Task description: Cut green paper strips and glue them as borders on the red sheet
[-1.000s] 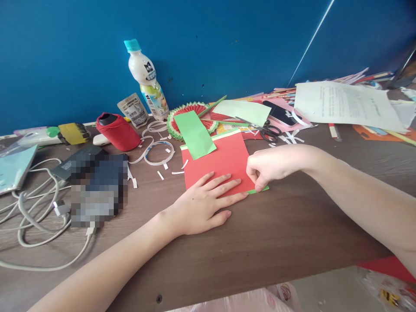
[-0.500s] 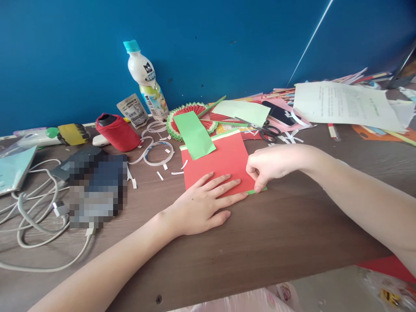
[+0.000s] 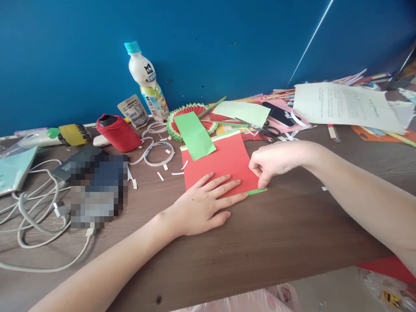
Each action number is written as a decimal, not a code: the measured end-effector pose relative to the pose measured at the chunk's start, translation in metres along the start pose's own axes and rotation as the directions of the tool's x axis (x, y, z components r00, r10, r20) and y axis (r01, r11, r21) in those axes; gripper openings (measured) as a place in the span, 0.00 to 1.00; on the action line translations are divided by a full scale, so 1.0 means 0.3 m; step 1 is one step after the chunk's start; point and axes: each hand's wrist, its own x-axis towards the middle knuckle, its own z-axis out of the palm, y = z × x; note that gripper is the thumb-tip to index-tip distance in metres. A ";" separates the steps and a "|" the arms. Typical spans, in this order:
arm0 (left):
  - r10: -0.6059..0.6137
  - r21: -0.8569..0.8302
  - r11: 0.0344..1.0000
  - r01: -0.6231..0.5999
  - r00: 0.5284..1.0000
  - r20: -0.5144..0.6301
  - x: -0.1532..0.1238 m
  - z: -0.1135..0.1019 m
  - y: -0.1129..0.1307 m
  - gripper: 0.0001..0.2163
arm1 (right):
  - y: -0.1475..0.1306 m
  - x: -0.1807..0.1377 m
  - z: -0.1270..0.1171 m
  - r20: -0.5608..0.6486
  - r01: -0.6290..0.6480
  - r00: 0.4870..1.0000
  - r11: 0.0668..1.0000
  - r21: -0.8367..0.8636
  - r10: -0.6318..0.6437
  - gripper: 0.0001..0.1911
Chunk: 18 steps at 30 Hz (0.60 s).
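Note:
Flat on the tabletop lies a sheet of red paper (image 3: 224,158) with pale green strips along its far and near edges. My left hand (image 3: 208,203) rests palm down on its near part, fingers spread. Curled into a loose fist, my right hand (image 3: 274,162) is at the near right corner, and its thumb tip presses on the green strip (image 3: 255,191). A green paper rectangle (image 3: 195,135) overlaps the sheet's far left part. Behind it is a pleated red and green paper fan (image 3: 175,123). Black-handled scissors (image 3: 269,132) lie beyond my right hand.
Rolls of white tape (image 3: 159,154) and small white scraps lie left of the sheet. A bottle (image 3: 146,82) leans against the blue wall. Further left are a red-wrapped object (image 3: 118,132) and white cables (image 3: 35,221). Printed paper (image 3: 344,106) lies at the back right.
My right hand has slid slightly to the right along the near edge, uncovering more of the green strip. My left hand and the red paper have stayed put.

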 end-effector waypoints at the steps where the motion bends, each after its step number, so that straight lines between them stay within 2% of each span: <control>1: 0.001 0.000 1.000 -0.001 1.000 -0.003 0.000 0.000 0.000 0.24 | 0.001 -0.002 -0.001 -0.009 -0.021 1.000 1.000 -0.004 0.021 0.14; 8: -0.008 -0.001 1.000 0.008 1.000 0.003 -0.003 -0.004 0.003 0.24 | 0.005 -0.011 0.000 -0.035 -0.058 0.998 0.997 -0.040 0.057 0.17; 13: -0.003 -0.011 1.000 0.003 1.000 -0.010 -0.004 -0.007 0.005 0.24 | -0.021 -0.010 0.011 -0.099 -0.092 0.991 0.993 -0.074 0.084 0.25; 18: -0.005 -0.012 1.000 0.005 1.000 -0.012 -0.004 -0.009 0.004 0.24 | -0.042 -0.009 0.011 -0.105 -0.140 0.987 0.979 -0.148 0.125 0.22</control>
